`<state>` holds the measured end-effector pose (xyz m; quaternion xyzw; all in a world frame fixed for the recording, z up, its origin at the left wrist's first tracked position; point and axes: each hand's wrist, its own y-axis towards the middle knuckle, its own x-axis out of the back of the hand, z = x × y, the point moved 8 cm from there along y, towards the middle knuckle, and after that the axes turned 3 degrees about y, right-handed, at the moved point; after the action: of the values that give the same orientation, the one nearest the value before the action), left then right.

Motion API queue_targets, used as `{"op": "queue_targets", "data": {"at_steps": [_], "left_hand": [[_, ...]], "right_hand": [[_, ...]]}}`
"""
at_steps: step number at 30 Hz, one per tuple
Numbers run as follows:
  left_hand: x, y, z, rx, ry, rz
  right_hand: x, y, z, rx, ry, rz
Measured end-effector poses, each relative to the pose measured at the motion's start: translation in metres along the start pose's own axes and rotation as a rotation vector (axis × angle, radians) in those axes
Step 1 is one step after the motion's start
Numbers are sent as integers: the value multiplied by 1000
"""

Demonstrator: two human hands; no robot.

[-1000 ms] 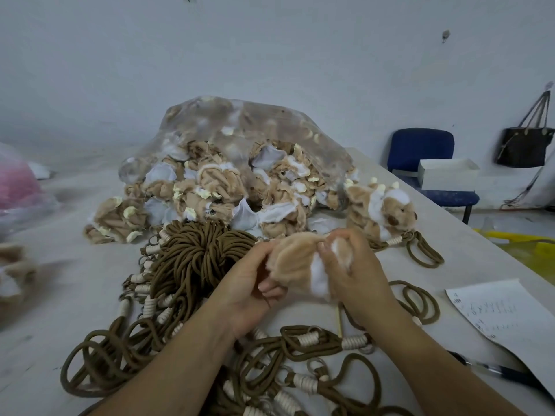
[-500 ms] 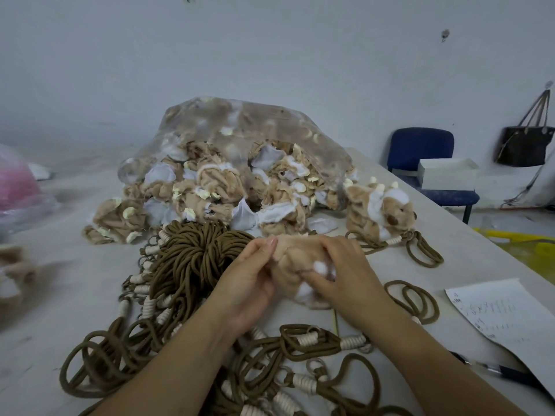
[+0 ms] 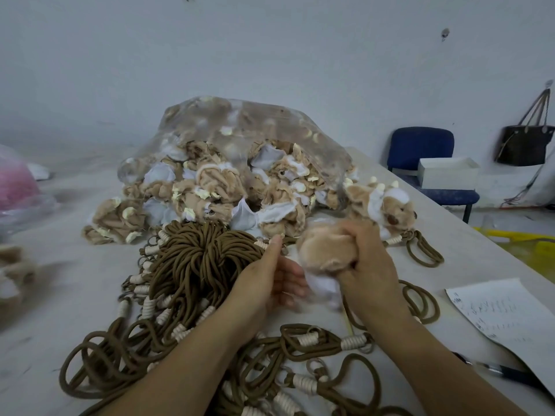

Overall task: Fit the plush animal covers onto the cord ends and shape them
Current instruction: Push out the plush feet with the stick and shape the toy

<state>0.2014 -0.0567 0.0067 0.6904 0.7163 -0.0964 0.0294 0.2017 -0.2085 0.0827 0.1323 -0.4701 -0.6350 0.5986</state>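
1. The tan plush animal cover with a white lining [image 3: 327, 253] is held bunched in the right hand [image 3: 371, 265], whose grip is closed round it. It is held just above the grey counter [image 3: 69, 298], in front of the bag.
2. The left hand [image 3: 270, 280] is kept beside the cover with a loose, open grip. Its fingers lie near the white lining, but contact cannot be told through the blur.
3. Whether a cord end is already seated inside the cover cannot be seen.
4. If the cover is squeezed unevenly, the lining may be left showing or the shape spoiled.
5. The brown cord loops with cream-wrapped ends [image 3: 306, 337] lie tangled under both wrists. One could be snagged and dragged along if the cover is lifted carelessly.
6. The clear plastic bag [image 3: 240, 124] lies with its mouth toward the person. It is filled with crumpled tan-and-white covers [image 3: 210, 190], and several have spilled onto the counter.
7. A shaped plush animal [image 3: 387, 205] rests just right of the bag's mouth.
8. A white box [image 3: 447, 172] sits on the blue chair [image 3: 420, 144]; its contents are hidden.
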Motion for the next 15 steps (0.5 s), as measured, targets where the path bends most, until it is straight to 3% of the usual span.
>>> {"op": "queue_targets", "data": {"at_steps": [3, 6, 11, 15], "left_hand": [[-8, -2, 3, 77, -204, 173], [-8, -5, -2, 64, -253, 249], [-15, -8, 1, 7, 112, 257], [-13, -10, 1, -10, 168, 262]], "right_hand": [[-15, -1, 26, 242, -49, 81], [-21, -2, 31, 317, -155, 90], [-2, 3, -8, 81, -271, 17], [1, 0, -31, -86, -275, 2]]}}
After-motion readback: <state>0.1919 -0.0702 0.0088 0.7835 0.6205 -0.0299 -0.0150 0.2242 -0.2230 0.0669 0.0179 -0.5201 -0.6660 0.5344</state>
